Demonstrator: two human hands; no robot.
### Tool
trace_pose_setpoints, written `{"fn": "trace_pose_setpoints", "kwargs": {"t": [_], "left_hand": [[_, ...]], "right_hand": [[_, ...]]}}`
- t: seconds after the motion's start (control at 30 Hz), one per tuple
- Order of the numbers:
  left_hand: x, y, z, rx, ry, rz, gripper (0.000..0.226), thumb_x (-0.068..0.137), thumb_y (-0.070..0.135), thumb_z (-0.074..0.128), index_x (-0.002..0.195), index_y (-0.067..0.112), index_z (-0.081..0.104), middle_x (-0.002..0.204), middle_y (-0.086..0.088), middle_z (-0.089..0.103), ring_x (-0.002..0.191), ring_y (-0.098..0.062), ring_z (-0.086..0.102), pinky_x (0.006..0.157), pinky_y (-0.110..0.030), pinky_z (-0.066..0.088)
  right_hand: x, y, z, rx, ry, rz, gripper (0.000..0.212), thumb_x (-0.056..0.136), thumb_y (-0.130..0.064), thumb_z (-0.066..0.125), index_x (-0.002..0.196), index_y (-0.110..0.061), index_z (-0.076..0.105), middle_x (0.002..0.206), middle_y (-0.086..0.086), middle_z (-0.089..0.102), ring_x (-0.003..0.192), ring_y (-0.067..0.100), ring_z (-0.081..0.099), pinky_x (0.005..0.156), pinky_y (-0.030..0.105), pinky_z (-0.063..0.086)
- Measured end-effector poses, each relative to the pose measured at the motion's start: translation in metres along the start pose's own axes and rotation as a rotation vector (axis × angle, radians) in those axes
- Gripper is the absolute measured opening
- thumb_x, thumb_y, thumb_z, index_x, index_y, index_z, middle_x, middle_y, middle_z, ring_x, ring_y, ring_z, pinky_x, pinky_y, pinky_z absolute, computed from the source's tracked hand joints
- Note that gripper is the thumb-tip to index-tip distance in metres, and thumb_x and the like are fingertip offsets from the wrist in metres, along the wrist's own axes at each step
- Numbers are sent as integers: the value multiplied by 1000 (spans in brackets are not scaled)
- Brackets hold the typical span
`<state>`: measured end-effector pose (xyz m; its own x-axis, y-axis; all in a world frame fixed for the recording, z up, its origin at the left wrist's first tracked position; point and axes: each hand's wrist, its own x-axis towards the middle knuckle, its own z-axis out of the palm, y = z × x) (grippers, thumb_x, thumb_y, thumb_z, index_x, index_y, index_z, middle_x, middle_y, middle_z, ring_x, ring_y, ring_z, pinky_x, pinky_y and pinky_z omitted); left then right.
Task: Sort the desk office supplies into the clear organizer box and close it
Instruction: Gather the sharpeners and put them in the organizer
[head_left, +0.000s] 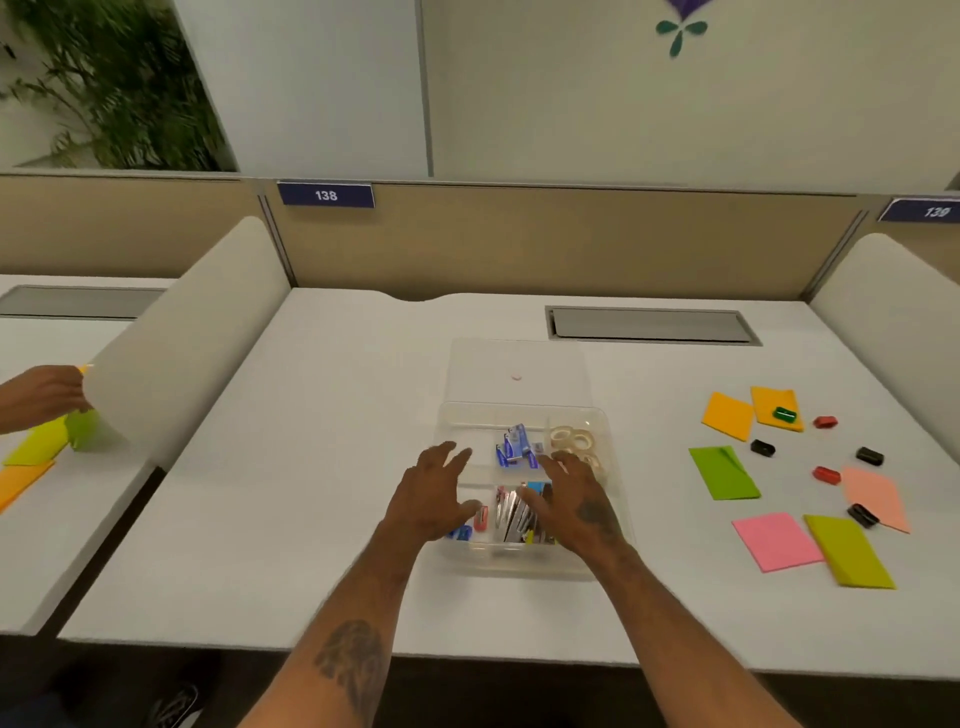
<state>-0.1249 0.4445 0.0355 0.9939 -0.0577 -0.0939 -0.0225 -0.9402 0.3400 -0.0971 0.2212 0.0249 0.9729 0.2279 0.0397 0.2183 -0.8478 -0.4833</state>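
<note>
Since the table has paper pads and sharpeners lying loose at 3 o'clock, shutting the clear organizer box now would likely leave them unsorted. Upright packets in its near cell may also foul the lid. Box: table centre, transparent, divided, lid flat at its 12 o'clock. Inside: tape rolls, blue staple packs. Both grips released: left hand and right hand spread over the box, holding nothing.

White desk carries clear organizer box, coloured papers, small plastic pieces.
</note>
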Motion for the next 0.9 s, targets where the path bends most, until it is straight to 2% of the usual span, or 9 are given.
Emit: {"fn": "trace_pose_setpoints", "kwargs": {"t": [0.1, 0.2, 0.3, 0.43, 0.8, 0.9], "left_hand": [[15, 19, 6, 35, 39, 66, 90, 86, 62, 54, 155, 26, 10, 164, -4, 1, 151, -22, 1, 121, -42, 14], [34, 45, 14, 62, 62, 138, 92, 86, 66, 49, 155, 27, 3, 164, -5, -6, 151, -23, -7, 121, -43, 8], [55, 76, 25, 61, 39, 207, 94, 84, 69, 48, 154, 30, -1, 164, -4, -7, 151, -22, -8, 121, -44, 7], [87, 126, 44, 71, -7, 277, 96, 83, 68, 50, 154, 32, -2, 164, -3, -5, 151, -23, -7, 120, -46, 6], [176, 283, 107, 98, -122, 400, 93, 88, 62, 48, 154, 28, -7, 164, -6, -8, 151, -25, -8, 122, -46, 6], [193, 319, 126, 133, -164, 438, 94, 88, 62, 49, 154, 26, -9, 163, -7, -9, 151, -26, -9, 122, -47, 7]], "right_hand": [[-6, 28, -13, -52, 67, 44, 69, 86, -65, 48, 144, -29, 37, 153, 4, 31, 143, 21, 25, 114, 37, 29], [-13, 59, -28, -99, 131, 127, 72, 87, -66, 44, 146, -27, 34, 156, 7, 24, 146, 23, 18, 115, 40, 24], [-18, 93, -44, -120, 137, 254, 74, 88, -68, 37, 149, -28, 26, 159, 6, 17, 148, 23, 10, 115, 43, 20], [-26, 144, -67, -110, 163, 391, 73, 89, -67, 37, 149, -28, 26, 159, 7, 18, 147, 23, 11, 115, 44, 21], [-28, 308, -140, -119, 145, 572, 74, 89, -68, 33, 150, -26, 24, 159, 8, 18, 147, 25, 13, 116, 45, 22], [-33, 343, -153, -157, 144, 580, 84, 83, -76, 15, 149, -25, 25, 158, 10, 20, 147, 27, 15, 113, 46, 27]]}}
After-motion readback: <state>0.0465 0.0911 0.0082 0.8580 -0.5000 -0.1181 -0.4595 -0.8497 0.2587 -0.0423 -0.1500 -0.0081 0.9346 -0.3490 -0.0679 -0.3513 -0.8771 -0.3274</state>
